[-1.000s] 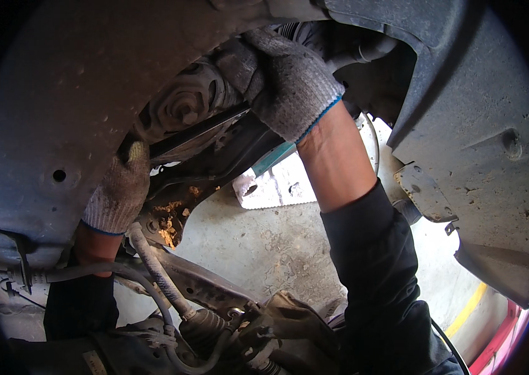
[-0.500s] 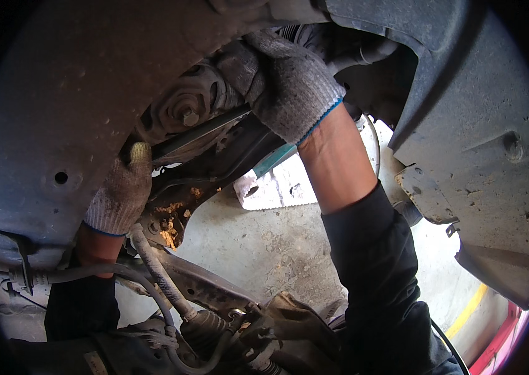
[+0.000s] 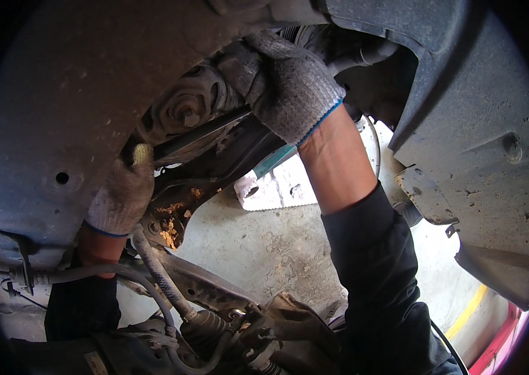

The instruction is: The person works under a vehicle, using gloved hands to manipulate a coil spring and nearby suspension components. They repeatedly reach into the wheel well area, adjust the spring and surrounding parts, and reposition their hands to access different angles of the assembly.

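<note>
Inside a vehicle's wheel well, both my hands wear grey knit gloves with blue cuff edging. My right hand (image 3: 286, 87) reaches into the opening at the upper middle, bent over the right side of a dirty crank pulley (image 3: 183, 112) with a centre bolt. Its fingertips are lost among the dark parts. Lower left, my left hand (image 3: 124, 194) is up behind the edge of the grey liner (image 3: 45, 125). One yellowish fingertip shows; the other fingers are hidden. A dark belt-like band (image 3: 205, 132) runs below the pulley, between my two hands.
Below lie a steering tie rod (image 3: 161, 275) with a ribbed boot (image 3: 208, 328), and a curved hose (image 3: 105, 269) crossing my left forearm. A rusty, flaking bracket (image 3: 170, 231) sits near my left hand. Liner panels (image 3: 489, 137) bound the right side. Concrete floor (image 3: 264, 250) shows through underneath.
My left hand has shifted very slightly to the right. My right hand stays in practically the same place over the pulley.
</note>
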Motion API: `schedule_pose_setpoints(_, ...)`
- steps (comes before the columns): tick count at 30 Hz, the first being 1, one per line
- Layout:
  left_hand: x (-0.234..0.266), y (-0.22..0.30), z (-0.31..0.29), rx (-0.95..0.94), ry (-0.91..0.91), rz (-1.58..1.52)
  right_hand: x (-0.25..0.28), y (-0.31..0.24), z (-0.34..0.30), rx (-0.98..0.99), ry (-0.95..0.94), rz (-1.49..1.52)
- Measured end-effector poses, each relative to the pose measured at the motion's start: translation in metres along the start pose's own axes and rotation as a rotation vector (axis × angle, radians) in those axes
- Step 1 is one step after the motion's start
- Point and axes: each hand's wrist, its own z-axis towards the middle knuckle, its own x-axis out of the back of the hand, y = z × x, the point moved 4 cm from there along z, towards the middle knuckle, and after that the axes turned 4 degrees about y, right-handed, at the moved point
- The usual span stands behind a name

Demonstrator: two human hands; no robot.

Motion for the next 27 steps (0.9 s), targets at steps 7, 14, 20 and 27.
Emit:
schedule_pose_setpoints(7,-0.001,0.003,-0.001,0.000,-0.038,-0.036,0.004,0.021,0.000,-0.475,0.009,0.705)
schedule_pose_setpoints(14,-0.002,0.005,-0.004,0.120,-0.142,-0.066,0.004,-0.003,-0.007,-0.674,0.048,0.734)
schedule_pose_setpoints(20,-0.004,0.011,-0.002,0.137,-0.181,-0.111,-0.003,-0.021,0.000,-0.169,-0.032,0.298)
schedule_pose_setpoints(27,0.005,0.010,-0.002,0.128,-0.237,-0.060,-0.002,-0.013,-0.008,-0.667,0.075,0.847)
